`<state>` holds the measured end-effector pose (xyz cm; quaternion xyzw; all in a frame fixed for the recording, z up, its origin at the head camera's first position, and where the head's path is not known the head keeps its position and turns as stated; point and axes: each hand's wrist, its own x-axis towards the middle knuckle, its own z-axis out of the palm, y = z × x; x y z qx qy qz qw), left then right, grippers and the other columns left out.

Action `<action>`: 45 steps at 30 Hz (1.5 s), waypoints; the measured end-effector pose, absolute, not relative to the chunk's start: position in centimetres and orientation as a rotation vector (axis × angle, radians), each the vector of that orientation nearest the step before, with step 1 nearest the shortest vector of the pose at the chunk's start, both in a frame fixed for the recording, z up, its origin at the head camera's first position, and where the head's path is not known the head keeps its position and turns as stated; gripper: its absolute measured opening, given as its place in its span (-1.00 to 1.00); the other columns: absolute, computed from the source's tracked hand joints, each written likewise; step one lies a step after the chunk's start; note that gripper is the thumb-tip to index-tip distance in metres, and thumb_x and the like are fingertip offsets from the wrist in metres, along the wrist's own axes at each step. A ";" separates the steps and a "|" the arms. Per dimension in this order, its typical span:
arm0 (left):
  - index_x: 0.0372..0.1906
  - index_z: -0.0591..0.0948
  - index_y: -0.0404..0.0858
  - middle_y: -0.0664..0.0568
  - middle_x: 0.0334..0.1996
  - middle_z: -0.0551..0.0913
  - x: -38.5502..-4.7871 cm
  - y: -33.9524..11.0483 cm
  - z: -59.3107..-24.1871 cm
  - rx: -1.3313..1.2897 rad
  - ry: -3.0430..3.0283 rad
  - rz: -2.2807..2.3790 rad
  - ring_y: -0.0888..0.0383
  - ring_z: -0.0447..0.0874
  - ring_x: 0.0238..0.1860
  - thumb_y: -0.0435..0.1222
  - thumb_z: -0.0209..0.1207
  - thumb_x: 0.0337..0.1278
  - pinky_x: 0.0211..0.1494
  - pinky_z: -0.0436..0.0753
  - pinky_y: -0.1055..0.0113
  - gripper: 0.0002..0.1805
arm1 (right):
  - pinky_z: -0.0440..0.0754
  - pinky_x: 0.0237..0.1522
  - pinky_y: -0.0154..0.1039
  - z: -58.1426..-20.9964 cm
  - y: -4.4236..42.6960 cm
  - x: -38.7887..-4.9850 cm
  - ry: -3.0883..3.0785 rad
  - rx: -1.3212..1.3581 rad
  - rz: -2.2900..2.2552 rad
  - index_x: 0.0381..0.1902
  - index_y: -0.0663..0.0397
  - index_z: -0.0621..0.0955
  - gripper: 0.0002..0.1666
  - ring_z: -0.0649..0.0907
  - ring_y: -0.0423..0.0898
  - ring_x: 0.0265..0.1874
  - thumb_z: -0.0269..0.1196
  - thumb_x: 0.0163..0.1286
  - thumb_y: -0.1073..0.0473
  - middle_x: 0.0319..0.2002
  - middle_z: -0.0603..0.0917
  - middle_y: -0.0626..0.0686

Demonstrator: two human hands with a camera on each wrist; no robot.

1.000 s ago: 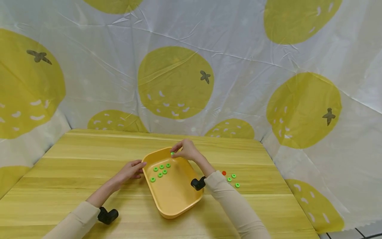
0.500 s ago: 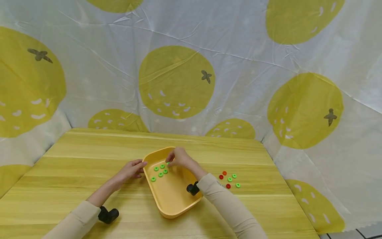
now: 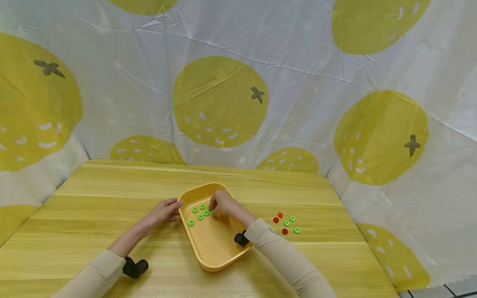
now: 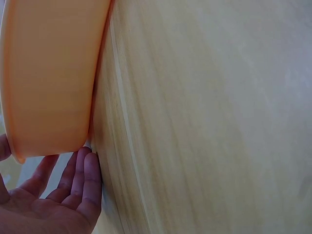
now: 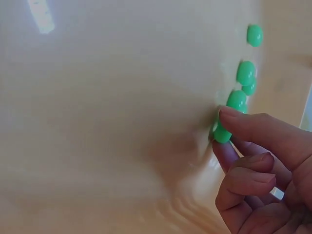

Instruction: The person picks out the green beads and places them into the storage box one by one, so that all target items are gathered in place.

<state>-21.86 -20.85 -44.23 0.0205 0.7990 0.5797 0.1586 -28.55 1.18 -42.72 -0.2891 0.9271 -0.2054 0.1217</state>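
Steady the tray (image 3: 214,248) on the desk (image 3: 93,190) with the left grip (image 3: 164,210), relaxed and uncurled against its left side. With the right grip (image 3: 222,203) pinching one green ring (image 5: 223,134) low inside the tray, best set it down flat, releasing gently without nudging others. Counted on the desk at right: three green rings (image 3: 296,230), two red rings (image 3: 285,231), one orange ring (image 3: 280,215). Inside the tray: five loose rings (image 3: 195,210), all green. More possibly hidden.
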 end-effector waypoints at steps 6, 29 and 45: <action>0.35 0.12 -0.56 -0.37 0.12 0.49 -21.9 -20.9 -44.2 0.073 2.283 1.663 0.19 0.60 -0.06 -0.03 -0.09 0.39 0.01 0.63 0.24 -0.26 | 0.44 -0.49 -0.53 -42.8 1.3 -28.5 2.713 -0.838 -0.598 -0.44 0.12 0.74 -0.85 0.46 -0.31 -0.55 0.44 -0.04 0.38 -0.46 0.70 -0.01; 0.35 0.14 -0.55 -0.34 0.08 0.53 -22.0 -21.1 -44.4 0.102 2.277 1.661 0.02 0.60 0.03 -0.01 -0.10 0.39 0.00 0.63 0.26 -0.26 | 0.55 -0.27 -0.38 -38.6 3.9 -29.0 2.622 -0.878 -0.966 -0.27 0.25 0.71 -0.83 0.63 -0.01 -0.26 0.35 0.15 0.29 -0.32 0.73 0.10; 0.36 0.09 -0.57 -0.39 0.12 0.48 -21.8 -20.9 -44.1 0.103 2.285 1.651 0.03 0.60 0.04 -0.03 -0.11 0.41 -0.02 0.64 0.27 -0.25 | 0.53 -0.47 -0.40 -37.1 9.2 -30.5 2.630 -0.766 -1.148 -0.23 0.17 0.70 -0.81 0.65 -0.02 -0.41 0.33 0.19 0.24 -0.25 0.73 0.14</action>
